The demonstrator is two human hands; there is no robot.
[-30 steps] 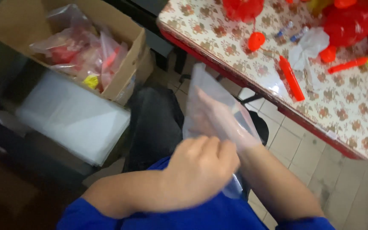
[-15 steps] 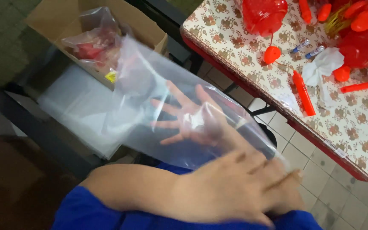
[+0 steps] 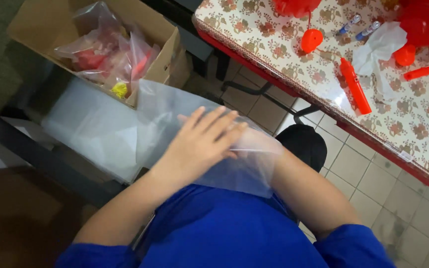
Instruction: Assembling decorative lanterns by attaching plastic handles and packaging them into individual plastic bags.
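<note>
Left hand (image 3: pixel 202 144) flat on top of a clear plastic bag (image 3: pixel 194 134), fingers stretched out and slightly spread, pressing rather than closing: an open grip, palm down on the film. Right hand (image 3: pixel 234 149) almost wholly hidden, slid inside the bag and under the left palm; only a blur of fingertips showing through the plastic, so impossible to tell whether that grip is open or closed. Bag held above the lap, against a blue shirt (image 3: pixel 224 233), its far corner sticking out beyond the left fingertips, its near edge hanging loose over the right forearm.

Just past the bag, to the left of the grip, a stack of clear plastic sheets (image 3: pixel 90 129) on a dark shelf, edges hard to separate from one another. Farther out on that side, a cardboard box (image 3: pixel 160 59) with filled plastic bags (image 3: pixel 105 49), red and yellow contents blurred behind the film. Beyond the grip to the right, a table (image 3: pixel 284 54) under a floral cloth, carrying a red tube-shaped piece (image 3: pixel 356 85), a red cap (image 3: pixel 312 39), crumpled white plastic (image 3: pixel 378 49) and more red parts cut off by the upper edge. Below the table, tiled floor (image 3: pixel 363 183).
</note>
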